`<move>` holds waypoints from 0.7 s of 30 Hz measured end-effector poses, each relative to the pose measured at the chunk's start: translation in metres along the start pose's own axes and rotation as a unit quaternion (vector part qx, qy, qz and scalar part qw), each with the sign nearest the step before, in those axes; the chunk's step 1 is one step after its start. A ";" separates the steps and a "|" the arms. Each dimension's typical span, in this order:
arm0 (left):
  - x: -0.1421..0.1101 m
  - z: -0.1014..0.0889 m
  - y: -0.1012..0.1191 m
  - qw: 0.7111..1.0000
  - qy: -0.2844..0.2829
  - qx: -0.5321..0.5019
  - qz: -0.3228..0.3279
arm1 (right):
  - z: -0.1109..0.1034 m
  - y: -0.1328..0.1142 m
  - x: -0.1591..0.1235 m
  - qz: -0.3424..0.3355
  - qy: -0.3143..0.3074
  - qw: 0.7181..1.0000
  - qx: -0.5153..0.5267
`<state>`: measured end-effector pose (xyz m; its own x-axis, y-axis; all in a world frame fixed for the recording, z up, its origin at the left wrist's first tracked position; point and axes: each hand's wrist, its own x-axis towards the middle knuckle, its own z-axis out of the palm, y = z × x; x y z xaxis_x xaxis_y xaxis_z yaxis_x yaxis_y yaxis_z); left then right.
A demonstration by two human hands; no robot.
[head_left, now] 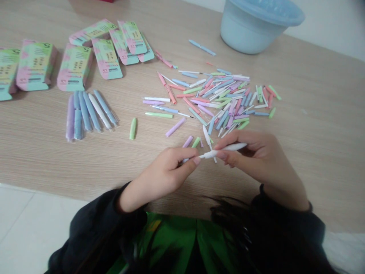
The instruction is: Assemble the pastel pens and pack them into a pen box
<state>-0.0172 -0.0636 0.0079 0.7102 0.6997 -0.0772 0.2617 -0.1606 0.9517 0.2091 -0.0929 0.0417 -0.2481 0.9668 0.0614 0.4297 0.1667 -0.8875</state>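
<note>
Just above the near part of the table, a white pen barrel (211,154) is pinched between the thumb and fingers of my right hand (258,152). From its left end a thin white refill (201,156) sticks out, and my left hand (168,169) pinches it between thumb and forefinger. My left fingers hide most of the refill's far end. Behind the barrel lies another white pen part (207,135) with a thin stem. Close by are a purple cap (187,142) and a green cap (196,142).
A large pile of pastel pen parts (225,95) spreads beyond my hands. To the left lie a row of wrapped pens (88,112) and a lone green cap (133,128). Several printed cartons (75,66) stand behind them. A blue basin (251,30) is at the back right.
</note>
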 end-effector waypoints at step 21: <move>0.001 -0.001 -0.011 0.997 -0.018 -0.068 0.017 | 0.018 0.011 0.008 -0.022 0.032 0.991 0.127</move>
<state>-0.0200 -0.0601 -0.0027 0.7410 0.6694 -0.0529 0.1474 -0.0853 0.9854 0.1967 -0.0869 0.0243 -0.2024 0.9713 0.1250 0.1847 0.1632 -0.9692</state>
